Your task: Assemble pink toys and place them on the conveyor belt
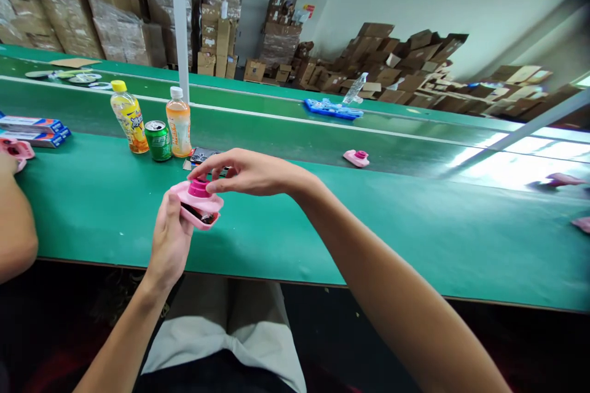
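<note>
A light pink plastic device (pixel 212 204) with a round magenta part (pixel 198 188) on top is held up over the green table. Its two shell halves gape at the near side, and dark parts show between them. My left hand (pixel 173 233) grips the device from the left, thumb on its edge. From the right, my right hand (pixel 244 173) reaches over it, with thumb and fingers around the magenta part.
Behind my hands stand a yellow-capped bottle (pixel 129 118), a green can (pixel 158 141) and an orange drink bottle (pixel 179 123). Another pink device (pixel 356 158) lies on the belt (pixel 258 135). A co-worker's arm (pixel 16 227) is at the left beside blue boxes (pixel 37 132).
</note>
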`<state>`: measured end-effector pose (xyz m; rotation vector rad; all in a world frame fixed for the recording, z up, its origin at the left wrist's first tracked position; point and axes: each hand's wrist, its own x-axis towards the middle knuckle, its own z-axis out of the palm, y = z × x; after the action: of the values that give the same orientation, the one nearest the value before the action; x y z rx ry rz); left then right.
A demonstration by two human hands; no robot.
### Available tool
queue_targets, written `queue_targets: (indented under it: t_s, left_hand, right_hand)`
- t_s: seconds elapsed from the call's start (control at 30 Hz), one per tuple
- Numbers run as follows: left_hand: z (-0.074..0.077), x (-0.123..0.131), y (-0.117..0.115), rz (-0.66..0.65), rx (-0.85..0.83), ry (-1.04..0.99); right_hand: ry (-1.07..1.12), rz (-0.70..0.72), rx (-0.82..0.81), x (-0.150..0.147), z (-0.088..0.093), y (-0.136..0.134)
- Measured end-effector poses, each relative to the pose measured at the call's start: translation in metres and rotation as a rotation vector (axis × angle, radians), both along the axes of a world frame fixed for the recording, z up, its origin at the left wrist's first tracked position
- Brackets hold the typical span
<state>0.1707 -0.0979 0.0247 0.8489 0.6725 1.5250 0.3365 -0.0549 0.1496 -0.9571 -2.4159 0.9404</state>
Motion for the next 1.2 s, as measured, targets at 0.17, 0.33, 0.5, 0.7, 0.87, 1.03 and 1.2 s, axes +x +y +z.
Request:
queue_targets:
  t_s: [0.17,0.33,0.5,0.7,0.87,1.03,1.2]
  left_hand:
    - [0.013,0.012,0.007,0.095,-0.033,-0.088]
    - [0.017,0.025,0.006,0.067,-0.043,-0.093]
    - [0.013,0.043,0.013,0.09,-0.025,-0.132]
    - [0.018,0.06,0.02,0.167,-0.081,-0.237]
    - [0.024,0.066,0.014,0.283,-0.056,-0.317]
    - [0.018,0.067,0.015,0.25,-0.008,-0.297]
    - [0.008,0.065,0.022,0.119,0.004,-0.241]
  right_hand:
    - [0.027,-0.6,0.402,-0.008,-0.034,-0.036]
    - [0.056,-0.657,0.344,-0.018,-0.071,-0.06]
    - [0.451,-0.738,0.371,-0.029,-0.092,-0.053]
    - [0.607,-0.839,0.349,-0.034,-0.11,-0.049]
    - [0.684,-0.839,0.425,-0.035,-0.125,-0.052]
    - [0.903,-0.816,0.454,-0.035,-0.144,-0.054]
    - [0.919,-0.791,0.314,-0.023,-0.135,-0.053]
